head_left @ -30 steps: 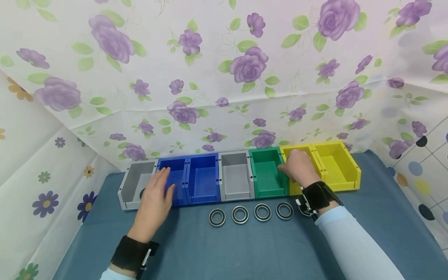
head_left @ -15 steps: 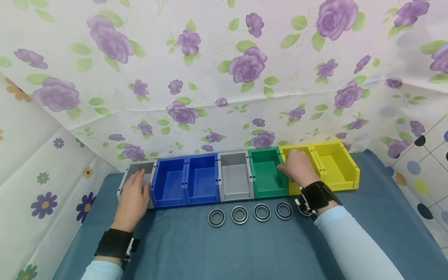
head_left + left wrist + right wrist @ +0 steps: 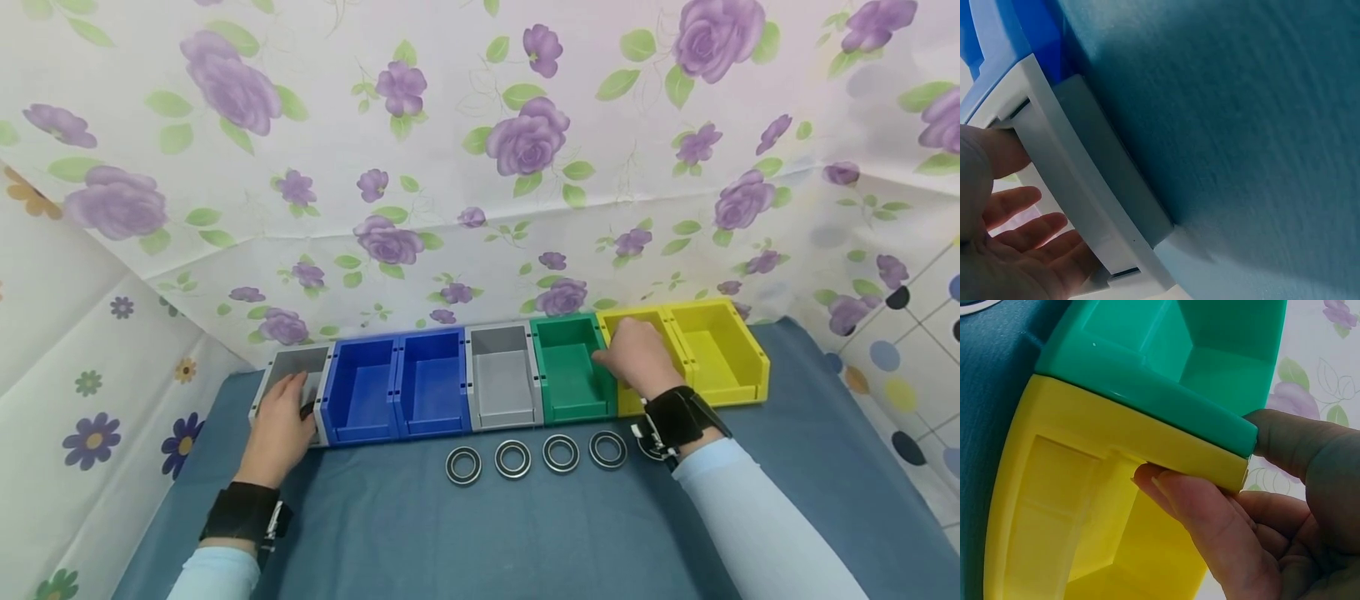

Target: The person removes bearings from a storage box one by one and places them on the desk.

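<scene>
My left hand [image 3: 281,429] reaches into the leftmost grey bin [image 3: 324,385]. Beside its thumb shows a sliver of a dark ring, probably a bearing [image 3: 306,410]. In the left wrist view, the thumb and loosely bent fingers [image 3: 1032,232] stand apart behind the bin's front lip, with nothing visible between them. My right hand [image 3: 642,358] pinches the adjoining side walls of the green bin [image 3: 572,367] and a yellow bin [image 3: 1116,425]; its thumb is on the green side and its fingers on the yellow.
Several bearings [image 3: 512,459] lie in a row before the bins, one partly hidden by the right wrist. Between the outer bins stand two blue bins [image 3: 432,387] and another grey bin [image 3: 504,379]. A second yellow bin [image 3: 716,354] ends the row, against a flowered cloth [image 3: 480,167].
My left hand has moved left from in front of the blue bin and lowered into the leftmost grey bin. The right hand stays at the green and yellow walls.
</scene>
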